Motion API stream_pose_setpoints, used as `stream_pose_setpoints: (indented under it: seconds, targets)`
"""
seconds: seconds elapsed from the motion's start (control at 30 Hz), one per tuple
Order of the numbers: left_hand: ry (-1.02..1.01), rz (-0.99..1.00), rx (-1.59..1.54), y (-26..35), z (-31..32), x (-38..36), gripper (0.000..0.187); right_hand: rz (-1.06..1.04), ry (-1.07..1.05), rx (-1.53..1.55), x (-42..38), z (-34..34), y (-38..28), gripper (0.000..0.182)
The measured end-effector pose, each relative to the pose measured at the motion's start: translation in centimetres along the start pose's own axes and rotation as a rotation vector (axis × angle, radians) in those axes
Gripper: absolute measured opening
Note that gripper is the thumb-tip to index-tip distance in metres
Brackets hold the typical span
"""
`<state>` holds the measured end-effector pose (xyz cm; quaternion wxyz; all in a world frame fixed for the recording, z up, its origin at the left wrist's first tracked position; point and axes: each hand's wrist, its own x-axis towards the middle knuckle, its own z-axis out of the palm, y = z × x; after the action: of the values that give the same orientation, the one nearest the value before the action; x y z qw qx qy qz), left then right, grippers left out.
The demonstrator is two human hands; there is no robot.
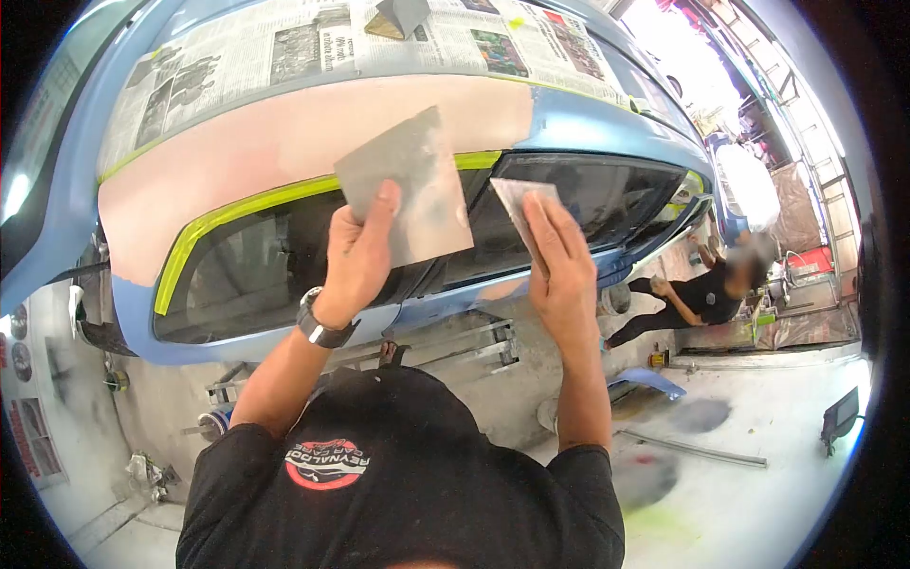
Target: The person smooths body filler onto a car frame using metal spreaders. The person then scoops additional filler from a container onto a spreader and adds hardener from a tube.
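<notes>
My left hand (365,248) grips a flat grey plate (417,194) by its lower left side, with the thumb on its face. In my right hand (561,251) is a smaller flat metal spreader (519,201), tilted, its wide edge up and to the left. The two tools are apart, held in front of a blue car (607,123). Behind the plate runs a pinkish filler area (284,123) along the roof edge. Yellow-green tape (237,202) borders the dark side window (256,261).
Newspaper (256,57) covers the roof, with a grey folded sheet (403,17) on it. Another person (706,296) stands at the right beside the car. A metal stand (474,346) is on the floor below the car. A blue panel (649,381) lies at the lower right.
</notes>
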<state>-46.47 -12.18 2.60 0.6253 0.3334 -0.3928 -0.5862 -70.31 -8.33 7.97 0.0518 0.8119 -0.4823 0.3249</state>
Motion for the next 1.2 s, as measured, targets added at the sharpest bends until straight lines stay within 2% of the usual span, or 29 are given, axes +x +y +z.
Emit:
stream_pose_setpoints:
  seconds: [0.07, 0.1, 0.2, 0.3, 0.4, 0.47, 0.5, 0.53, 0.6, 0.63, 0.7, 0.8, 0.9, 0.97, 1.03, 1.07, 1.17, 1.2]
  targets:
    - [-0.067, 0.072, 0.085, 1.2, 1.7, -0.5, 0.036, -0.053, 0.006, -0.084, 1.4, -1.1, -0.9, 0.055]
    - [-0.089, 0.102, 0.138, 1.4, 2.1, -0.6, 0.037, -0.084, -0.059, -0.228, 1.4, -1.2, -1.2, 0.052]
    - [-0.04, 0.121, 0.131, 1.8, 3.2, -1.0, 0.036, -0.153, -0.123, -0.089, 0.7, 0.3, -1.2, 0.048]
    - [0.033, 0.116, 0.232, 0.9, 2.7, -0.5, 0.039, -0.154, -0.148, -0.004, 0.2, 1.2, -2.7, 0.051]
    - [0.202, 0.109, 0.399, 1.5, 1.6, -0.1, 0.04, -0.147, -0.267, 0.066, 0.7, 1.1, -2.2, 0.052]
    - [0.302, 0.227, 0.258, 4.0, 1.1, 0.0, 0.038, -0.086, -0.369, 0.154, 2.2, 0.9, 0.1, 0.053]
    - [0.295, 0.225, 0.209, 3.9, -1.1, 0.0, 0.036, -0.036, -0.283, 0.156, 4.2, -0.3, 1.0, 0.053]
    - [0.289, 0.296, 0.195, 4.0, -2.2, -0.4, 0.032, -0.084, -0.143, 0.077, 6.1, -0.7, 3.0, 0.047]
    - [0.186, 0.316, 0.732, 4.9, -4.9, -3.1, 0.019, 0.111, -0.115, -0.027, 9.5, -2.0, 6.1, 0.039]
    - [0.116, 0.168, 0.88, 5.6, -6.3, -4.6, 0.016, 0.082, -0.127, -0.057, 11.1, -1.8, 8.4, 0.036]
    - [-0.088, 0.242, 1.128, 4.8, -9.3, -7.0, 0.024, 0.07, -0.157, -0.096, 13.6, -0.7, 11.0, 0.034]
    - [-0.167, -0.084, 1.275, 2.9, -14.3, -11.7, 0.026, 0.049, -0.199, -0.148, 16.1, 1.1, 13.0, 0.034]
    - [-0.148, -0.258, 1.436, -4.3, -24.1, -18.9, 0.041, 0.053, -0.218, -0.2, 16.7, 2.9, 13.2, 0.035]
    - [-0.084, -0.532, 1.589, -10.2, -32.3, -26.3, 0.048, 0.067, -0.206, -0.237, 16.1, 3.8, 13.2, 0.035]
    - [-0.044, -0.742, 1.488, -13.7, -37.2, -33.2, 0.045, 0.012, -0.137, -0.221, 14.5, 4.3, 13.5, 0.033]
    - [0.079, -0.903, 1.337, -15.3, -39.0, -37.2, 0.041, -0.015, -0.101, -0.212, 13.6, 4.5, 13.4, 0.032]
    - [0.148, -1.026, 1.468, -20.7, -43.4, -47.0, 0.038, -0.061, -0.046, -0.205, 11.9, 4.2, 12.6, 0.03]
    - [0.071, -1.033, 1.518, -22.2, -44.2, -49.4, 0.037, -0.022, -0.105, -0.186, 12.1, 3.6, 12.6, 0.03]
